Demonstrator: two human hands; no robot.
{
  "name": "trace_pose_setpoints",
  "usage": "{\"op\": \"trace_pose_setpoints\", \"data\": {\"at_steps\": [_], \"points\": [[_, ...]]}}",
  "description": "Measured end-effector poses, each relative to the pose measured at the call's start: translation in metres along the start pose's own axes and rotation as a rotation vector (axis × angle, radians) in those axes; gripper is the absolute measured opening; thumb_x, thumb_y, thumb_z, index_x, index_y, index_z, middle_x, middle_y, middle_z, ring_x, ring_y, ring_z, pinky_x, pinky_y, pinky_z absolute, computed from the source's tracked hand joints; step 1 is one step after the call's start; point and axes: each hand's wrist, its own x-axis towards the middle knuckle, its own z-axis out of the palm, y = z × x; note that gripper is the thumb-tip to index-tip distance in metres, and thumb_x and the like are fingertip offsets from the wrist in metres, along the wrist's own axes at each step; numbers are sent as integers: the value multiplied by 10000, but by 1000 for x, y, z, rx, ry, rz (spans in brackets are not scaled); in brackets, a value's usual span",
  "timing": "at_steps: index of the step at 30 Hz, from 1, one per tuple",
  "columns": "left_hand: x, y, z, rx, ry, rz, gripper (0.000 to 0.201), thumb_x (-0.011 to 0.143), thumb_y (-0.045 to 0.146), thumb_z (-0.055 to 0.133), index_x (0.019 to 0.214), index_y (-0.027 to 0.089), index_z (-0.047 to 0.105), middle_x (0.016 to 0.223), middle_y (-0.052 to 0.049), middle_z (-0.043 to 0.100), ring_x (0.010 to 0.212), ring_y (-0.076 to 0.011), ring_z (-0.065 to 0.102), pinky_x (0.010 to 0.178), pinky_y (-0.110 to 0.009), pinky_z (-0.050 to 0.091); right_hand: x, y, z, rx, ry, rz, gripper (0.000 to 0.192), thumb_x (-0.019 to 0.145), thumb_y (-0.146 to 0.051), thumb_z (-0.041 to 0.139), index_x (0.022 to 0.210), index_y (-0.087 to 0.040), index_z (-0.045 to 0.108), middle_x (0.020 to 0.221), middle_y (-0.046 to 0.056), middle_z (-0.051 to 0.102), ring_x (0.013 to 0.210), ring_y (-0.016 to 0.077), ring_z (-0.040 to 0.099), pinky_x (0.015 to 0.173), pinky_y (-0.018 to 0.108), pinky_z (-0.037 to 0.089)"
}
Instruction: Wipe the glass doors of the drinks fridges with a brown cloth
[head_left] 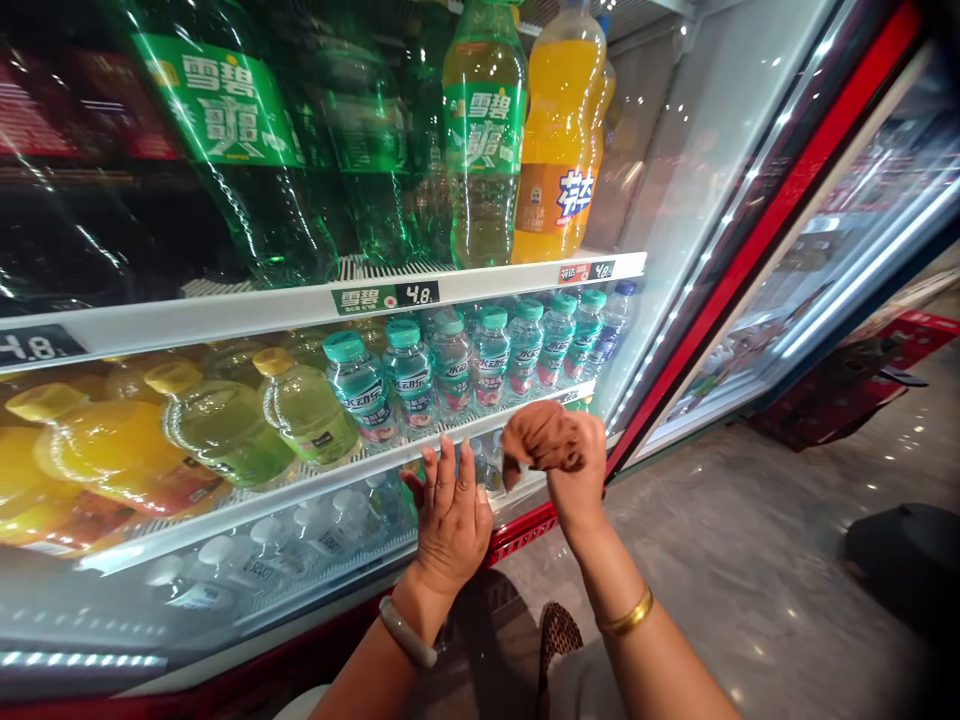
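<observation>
A bunched brown cloth (544, 440) is gripped in my right hand (581, 475), close to the right end of the lower shelf edge. My left hand (450, 515) is held flat with its fingers stretched toward the white shelf edge (375, 458); whether the fingertips touch it I cannot tell. Just beyond both hands stands a row of small drink bottles with teal caps (491, 355). A grey bangle (407, 632) is on my left wrist and a gold one (630, 615) on my right.
Large green soda bottles (484, 150) and an orange soda bottle (559, 140) fill the upper shelf. Yellow-capped juice bottles (307, 405) stand at left, clear bottles (277, 550) below. A red-edged door frame (757, 240) rises at right beside grey floor (697, 540).
</observation>
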Motion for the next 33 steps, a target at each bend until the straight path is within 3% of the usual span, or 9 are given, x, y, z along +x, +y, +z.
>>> {"op": "trace_pose_setpoints", "data": {"at_steps": [2,4,10,14,17,23,25,30,33], "points": [[2,2,-1,9,0,-2,818,984,115,479,1701,170,88,1783,-123,16,1657,-268,-21,1344,-490,-23,4,0,0,-16,105,71,347,876,-232,614,1221,-222,571,1176,102,566,1148,264,579,1025,499,520],[2,3,-4,12,-3,3,819,984,101,473,1700,168,83,1783,-114,9,1658,-262,-19,1346,-480,-25,1,-8,6,-3,114,71,382,868,-254,643,1241,-234,563,1200,100,565,1170,266,580,1032,498,520],[0,-1,-14,32,-16,18,826,966,61,460,1694,117,73,1783,-118,8,1657,-265,-14,1354,-442,4,-16,-23,21,40,-164,-200,359,847,-155,619,1186,-274,639,1184,82,595,1068,230,636,916,407,566],[-2,-2,-16,55,-17,4,845,955,46,497,1695,138,101,1776,-136,62,1654,-273,36,1357,-468,47,-1,-8,15,58,63,-30,345,854,-190,608,1192,-256,590,1165,86,570,1110,256,616,940,455,562],[-3,-3,-11,89,-14,0,855,940,17,509,1693,136,123,1773,-144,85,1652,-270,42,1357,-474,22,2,-15,21,78,199,99,321,882,-222,603,1199,-265,571,1155,80,568,1098,254,613,954,471,563],[0,-5,-4,141,58,46,923,932,13,520,1700,175,34,1772,-132,4,1652,-262,9,1350,-542,-43,-11,-49,41,110,15,-119,445,820,-174,640,1247,-284,576,1188,92,587,1057,250,639,862,421,595],[7,-4,-8,177,56,-2,895,949,41,525,1701,175,58,1775,-129,20,1655,-263,1,1350,-543,-55,-4,-46,37,123,10,-98,441,803,-158,624,1225,-281,588,1188,91,595,1072,259,644,874,432,593],[31,-4,-23,263,54,7,868,935,47,513,1699,185,123,1765,-159,125,1650,-300,92,1351,-573,61,9,-29,29,131,194,117,425,820,-137,590,1224,-272,578,1190,102,591,1096,277,656,896,470,599],[37,-10,-24,334,50,80,885,897,59,498,1695,160,127,1753,-152,137,1645,-300,84,1347,-583,69,-10,-45,45,135,138,51,495,789,-107,617,1250,-286,582,1182,102,604,1049,280,674,838,455,625]]}}
